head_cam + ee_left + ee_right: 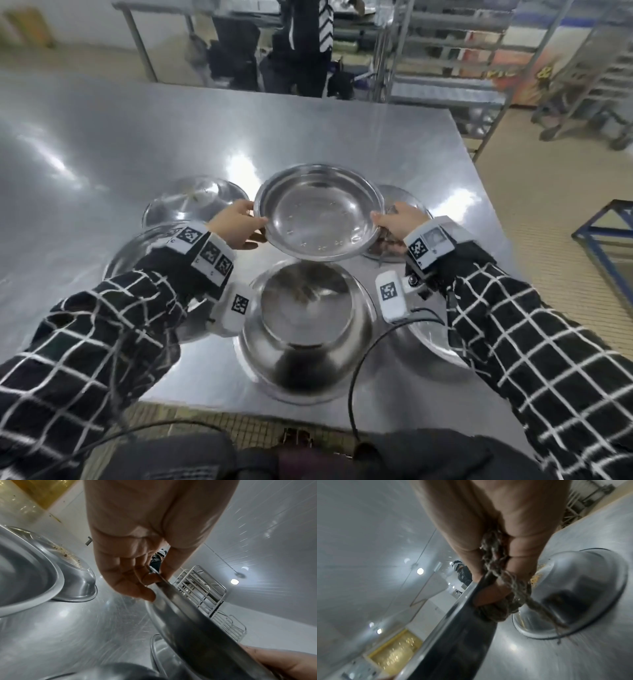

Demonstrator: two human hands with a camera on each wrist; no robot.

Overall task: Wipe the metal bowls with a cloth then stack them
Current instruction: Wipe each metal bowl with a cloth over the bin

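Both grips clamped the shallow metal bowl (318, 212) by opposite rims: left hand (236, 228), right hand (397, 222) also bunching the cloth (501, 592). Bowl was airborne, upturned deep bowl (305, 339) directly below, nearer the body.

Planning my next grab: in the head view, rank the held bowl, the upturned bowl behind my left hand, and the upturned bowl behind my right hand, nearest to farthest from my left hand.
1. Held bowl, gripped by the left hand at its rim.
2. Upturned far-left bowl, just behind that hand.
3. Upturned far-right bowl, beyond the held bowl.
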